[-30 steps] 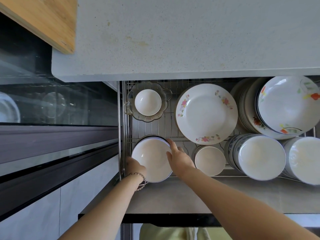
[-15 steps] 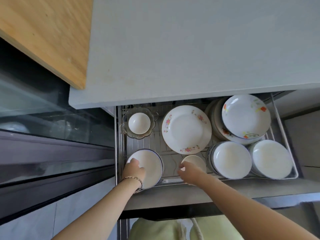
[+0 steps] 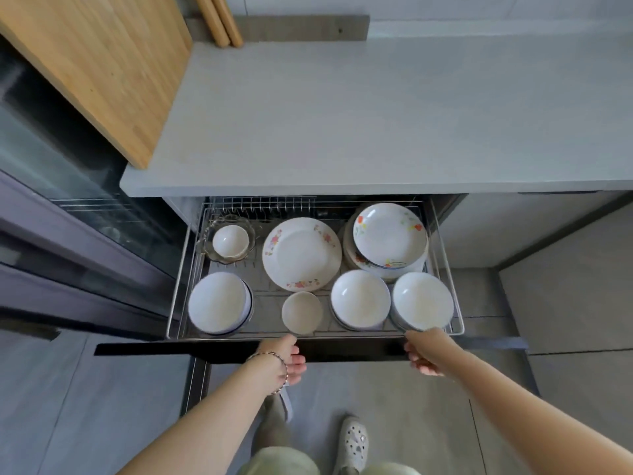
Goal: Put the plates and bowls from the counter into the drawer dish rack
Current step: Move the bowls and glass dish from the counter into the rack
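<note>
On counter (image 3: 376, 114) above rack (image 3: 178, 296): no dishes left. Plates (image 3: 301, 253) + bowls (image 3: 359, 298) all in rack. L hand (image 3: 286, 359) & R hand (image 3: 426, 353) curl on drawer front (image 3: 352, 349), hold no dish. Loading looks done; prob. only closing left.

We get one head view only; it looks steeply down from standing height; table (image 3: 376, 114) far, open drawer (image 3: 239, 349) nearer.

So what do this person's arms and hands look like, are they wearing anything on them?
Both forearms are bare, with no sleeves in view and no gloves. The left hand has a thin beaded bracelet around its wrist. The right hand shows no jewellery or watch.
</note>
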Demonstrator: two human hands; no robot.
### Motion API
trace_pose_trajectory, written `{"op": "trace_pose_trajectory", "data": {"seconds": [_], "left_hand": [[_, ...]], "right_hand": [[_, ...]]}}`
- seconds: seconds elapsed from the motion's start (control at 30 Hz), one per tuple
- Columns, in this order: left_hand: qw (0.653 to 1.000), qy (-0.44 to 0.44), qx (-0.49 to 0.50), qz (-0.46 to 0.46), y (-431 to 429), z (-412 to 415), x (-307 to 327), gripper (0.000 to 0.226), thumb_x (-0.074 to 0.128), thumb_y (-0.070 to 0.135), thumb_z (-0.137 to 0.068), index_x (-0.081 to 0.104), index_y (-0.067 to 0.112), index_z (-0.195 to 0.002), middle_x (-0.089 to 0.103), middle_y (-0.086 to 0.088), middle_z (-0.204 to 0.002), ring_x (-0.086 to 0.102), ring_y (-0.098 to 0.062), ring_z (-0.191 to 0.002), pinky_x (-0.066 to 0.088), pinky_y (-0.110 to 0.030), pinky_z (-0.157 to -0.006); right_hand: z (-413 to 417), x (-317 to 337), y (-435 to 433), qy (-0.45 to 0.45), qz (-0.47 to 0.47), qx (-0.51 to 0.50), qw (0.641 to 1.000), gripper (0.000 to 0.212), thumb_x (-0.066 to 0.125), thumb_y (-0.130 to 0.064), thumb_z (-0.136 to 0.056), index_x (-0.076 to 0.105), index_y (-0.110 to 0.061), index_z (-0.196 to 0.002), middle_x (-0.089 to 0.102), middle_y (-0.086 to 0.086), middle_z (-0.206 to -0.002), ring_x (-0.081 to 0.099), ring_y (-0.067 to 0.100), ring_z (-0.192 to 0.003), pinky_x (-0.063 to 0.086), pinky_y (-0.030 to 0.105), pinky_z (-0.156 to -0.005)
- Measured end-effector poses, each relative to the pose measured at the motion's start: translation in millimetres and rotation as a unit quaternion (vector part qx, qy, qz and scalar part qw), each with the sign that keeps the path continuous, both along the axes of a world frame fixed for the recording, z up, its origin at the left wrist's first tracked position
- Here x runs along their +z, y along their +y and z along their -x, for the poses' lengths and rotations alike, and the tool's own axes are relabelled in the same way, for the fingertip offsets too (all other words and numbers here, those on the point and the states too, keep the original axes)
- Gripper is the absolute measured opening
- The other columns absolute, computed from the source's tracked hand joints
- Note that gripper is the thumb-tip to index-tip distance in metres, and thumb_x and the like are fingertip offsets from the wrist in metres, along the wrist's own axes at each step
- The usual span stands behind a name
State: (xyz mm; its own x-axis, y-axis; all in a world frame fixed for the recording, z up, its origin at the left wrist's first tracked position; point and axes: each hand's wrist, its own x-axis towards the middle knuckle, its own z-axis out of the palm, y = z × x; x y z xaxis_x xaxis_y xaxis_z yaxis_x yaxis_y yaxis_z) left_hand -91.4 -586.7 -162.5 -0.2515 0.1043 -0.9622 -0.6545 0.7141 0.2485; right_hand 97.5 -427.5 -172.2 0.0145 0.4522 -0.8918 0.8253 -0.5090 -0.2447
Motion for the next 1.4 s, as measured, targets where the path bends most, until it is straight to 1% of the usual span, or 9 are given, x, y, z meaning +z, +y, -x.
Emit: {"op": "trace_pose_trajectory", "data": {"seconds": [0.23, 0.4, 0.73, 0.87, 0.93, 1.03, 1.1, 1.27, 1.4], "left_hand": [[0.983, -0.002, 0.177, 0.04, 22.9, -33.6, -13.1, 0.042, 0.04, 0.01, -0.099, 0.035, -0.004, -0.139, 0.041, -0.022, -0.144, 0.051, -0.038, -0.124, 0.046, -0.044, -0.101], [0.962, 0.001, 0.255, 0.1, 31.0, -24.3, -31.5, 0.037, 0.039, 0.004, -0.098, 0.043, -0.01, -0.132, 0.053, -0.027, -0.133, 0.057, -0.038, -0.119, 0.05, -0.044, -0.095], [0.938, -0.022, 0.318, 0.136, 57.4, -9.6, -23.5, 0.032, 0.048, 0.007, -0.094, 0.053, -0.012, -0.119, 0.06, -0.025, -0.121, 0.062, -0.041, -0.107, 0.056, -0.039, -0.083], [0.942, -0.018, 0.31, 0.127, 67.6, 7.8, -32.4, 0.018, 0.047, 0.003, -0.096, 0.055, -0.012, -0.09, 0.047, -0.026, -0.068, 0.05, -0.04, -0.041, 0.031, -0.031, -0.015], [0.946, -0.021, 0.295, 0.132, 78.1, 17.7, -32.7, 0.021, 0.047, 0.002, -0.096, 0.051, -0.011, -0.079, 0.049, -0.026, -0.07, 0.046, -0.039, -0.047, 0.021, -0.027, -0.01], [0.947, -0.024, 0.298, 0.114, 98.5, 31.6, -32.6, 0.029, 0.046, 0.006, -0.097, 0.054, -0.013, -0.118, 0.061, -0.026, -0.118, 0.062, -0.046, -0.091, 0.06, -0.035, -0.061], [0.946, -0.04, 0.307, 0.098, 111.7, 42.4, -32.5, 0.037, 0.046, 0.012, -0.097, 0.051, -0.011, -0.125, 0.057, -0.019, -0.131, 0.056, -0.038, -0.119, 0.051, -0.04, -0.094], [0.942, -0.062, 0.326, 0.047, 142.0, 76.1, -34.9, 0.031, 0.043, 0.012, -0.099, 0.056, -0.011, -0.113, 0.052, -0.018, -0.138, 0.059, -0.041, -0.107, 0.058, -0.034, -0.072], [0.948, -0.088, 0.305, -0.005, 157.2, 99.5, -32.1, 0.039, 0.044, 0.012, -0.098, 0.046, 0.001, -0.135, 0.051, -0.012, -0.14, 0.052, -0.027, -0.127, 0.047, -0.039, -0.097]], "right_hand": [[-39.6, -18.7, -1.6, 0.048, 0.014, -0.19, 0.98, 0.028, 0.052, -0.032, -0.094, 0.046, -0.005, -0.101, 0.057, 0.016, -0.073, 0.055, 0.02, -0.054, 0.044, 0.015, -0.033], [-30.3, -36.9, 0.9, 0.073, -0.01, -0.298, 0.952, 0.028, 0.06, -0.011, -0.09, 0.044, -0.005, -0.068, 0.05, 0.008, -0.067, 0.05, 0.017, -0.05, 0.043, 0.014, -0.029], [-14.5, -46.1, 20.2, 0.076, -0.004, -0.359, 0.93, 0.027, 0.058, -0.005, -0.089, 0.045, -0.004, -0.066, 0.053, 0.006, -0.063, 0.052, 0.012, -0.023, 0.039, 0.012, -0.026], [0.2, -45.2, 39.8, 0.088, -0.003, -0.372, 0.924, 0.019, 0.055, -0.003, -0.091, 0.05, -0.002, -0.073, 0.062, 0.007, -0.082, 0.051, 0.013, -0.021, 0.037, 0.01, -0.024], [11.2, -41.0, 51.2, 0.098, -0.004, -0.381, 0.919, 0.008, 0.053, -0.001, -0.091, 0.058, 0.005, -0.094, 0.063, 0.008, -0.089, 0.054, 0.015, -0.026, 0.037, 0.012, -0.026], [28.6, -36.1, 67.8, 0.11, -0.019, -0.372, 0.921, 0.015, 0.053, 0.0, -0.091, 0.058, 0.006, -0.104, 0.062, 0.008, -0.077, 0.053, 0.011, -0.024, 0.04, 0.012, -0.028], [40.6, -35.6, 81.7, 0.106, -0.024, -0.368, 0.924, 0.003, 0.056, -0.001, -0.09, 0.055, 0.002, -0.09, 0.053, 0.006, -0.066, 0.052, 0.012, -0.024, 0.041, 0.013, -0.028], [68.1, -41.2, 113.8, 0.096, -0.066, -0.387, 0.915, 0.023, 0.062, -0.008, -0.088, 0.046, -0.003, -0.072, 0.053, 0.006, -0.064, 0.051, 0.009, -0.021, 0.041, 0.012, -0.027], [89.5, -41.9, 129.6, 0.109, -0.09, -0.406, 0.903, 0.013, 0.064, -0.014, -0.088, 0.052, -0.009, -0.088, 0.053, 0.004, -0.065, 0.053, 0.005, -0.023, 0.041, 0.008, -0.029]]}}
